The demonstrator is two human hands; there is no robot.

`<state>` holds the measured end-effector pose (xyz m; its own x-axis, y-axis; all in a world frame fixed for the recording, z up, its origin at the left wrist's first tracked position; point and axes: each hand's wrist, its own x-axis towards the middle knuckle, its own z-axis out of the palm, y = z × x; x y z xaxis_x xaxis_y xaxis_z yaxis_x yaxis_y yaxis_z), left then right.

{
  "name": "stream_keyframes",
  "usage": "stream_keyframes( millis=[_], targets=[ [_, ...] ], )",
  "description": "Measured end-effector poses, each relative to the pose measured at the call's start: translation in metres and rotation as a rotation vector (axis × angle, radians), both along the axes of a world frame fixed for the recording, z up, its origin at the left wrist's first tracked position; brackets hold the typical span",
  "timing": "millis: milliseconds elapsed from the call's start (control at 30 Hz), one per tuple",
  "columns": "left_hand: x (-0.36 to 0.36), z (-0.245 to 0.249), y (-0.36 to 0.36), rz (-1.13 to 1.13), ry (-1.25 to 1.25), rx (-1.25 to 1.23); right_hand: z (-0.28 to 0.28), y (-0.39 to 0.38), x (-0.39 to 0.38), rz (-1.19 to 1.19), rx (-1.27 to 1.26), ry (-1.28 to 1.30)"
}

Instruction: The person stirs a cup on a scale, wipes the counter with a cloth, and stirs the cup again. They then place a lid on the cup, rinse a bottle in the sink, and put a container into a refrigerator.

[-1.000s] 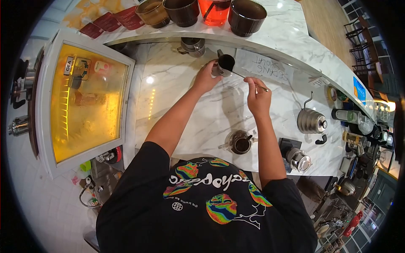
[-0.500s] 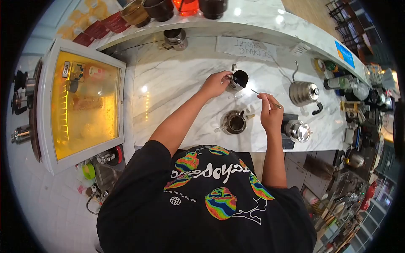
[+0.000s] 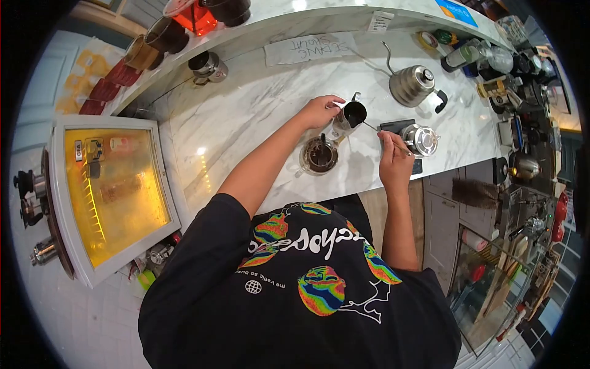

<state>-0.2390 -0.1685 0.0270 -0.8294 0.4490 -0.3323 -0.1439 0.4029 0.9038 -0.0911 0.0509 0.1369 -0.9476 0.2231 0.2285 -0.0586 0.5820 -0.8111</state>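
A steel pitcher [image 3: 344, 126] with dark contents stands on the marble counter, its handle pointing away from me. The fingers of my left hand [image 3: 323, 111] are closed on the near left side of its rim. My right hand [image 3: 395, 158] pinches a thin long-handled spoon [image 3: 370, 126] whose far end reaches to the pitcher's mouth; the tip is lost in the dark inside. Just in front of the pitcher sits a coffee dripper [image 3: 319, 157] with dark, wet-looking grounds, on what seems a glass server.
A gooseneck kettle [image 3: 412, 87] stands at the back right. Nearer is a lidded metal pot [image 3: 421, 141] beside a black scale [image 3: 398, 126]. A paper sign [image 3: 307, 48] lies at the back, a metal cup [image 3: 208, 67] back left. The yellow-lit glass-door cabinet [image 3: 118, 194] borders the left side.
The spoon's end has moved from beside the pitcher to its mouth. My view has turned, so the counter appears tilted. My left hand keeps its hold on the pitcher.
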Motion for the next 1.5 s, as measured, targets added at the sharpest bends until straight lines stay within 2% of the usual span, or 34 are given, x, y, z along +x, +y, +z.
stream_keyframes(
  millis=[67,167,367,567,667,867,1000,1300,1467,1500],
  targets=[
    [-0.002,0.001,0.008,0.006,-0.155,0.064,0.001,0.004,0.006,-0.033,-0.024,-0.023],
    [-0.003,-0.009,0.015,-0.010,-0.222,0.132,-0.008,0.009,0.015,-0.055,-0.110,-0.007],
    [0.000,-0.005,0.015,0.000,-0.294,0.094,-0.003,0.009,0.023,-0.088,-0.204,-0.027],
    [0.002,-0.016,0.012,-0.023,-0.307,0.096,-0.023,0.016,0.012,-0.116,-0.108,0.046],
    [0.002,-0.001,0.015,-0.011,-0.339,0.090,-0.020,0.014,0.005,-0.097,-0.052,0.065],
    [-0.006,0.002,0.023,0.003,-0.302,0.138,-0.009,-0.002,-0.010,-0.099,-0.132,-0.036],
    [-0.016,-0.003,0.022,0.018,-0.347,0.159,-0.006,-0.013,-0.021,-0.131,-0.157,0.017],
    [-0.006,0.006,0.000,0.119,-0.318,0.013,-0.018,-0.020,-0.043,-0.107,-0.030,0.014],
    [0.001,-0.002,-0.019,0.229,-0.262,0.068,-0.016,-0.010,-0.054,-0.099,-0.079,-0.066],
    [0.002,-0.002,-0.022,0.247,-0.248,0.074,-0.012,-0.006,-0.059,-0.072,0.029,-0.009]
  ],
)
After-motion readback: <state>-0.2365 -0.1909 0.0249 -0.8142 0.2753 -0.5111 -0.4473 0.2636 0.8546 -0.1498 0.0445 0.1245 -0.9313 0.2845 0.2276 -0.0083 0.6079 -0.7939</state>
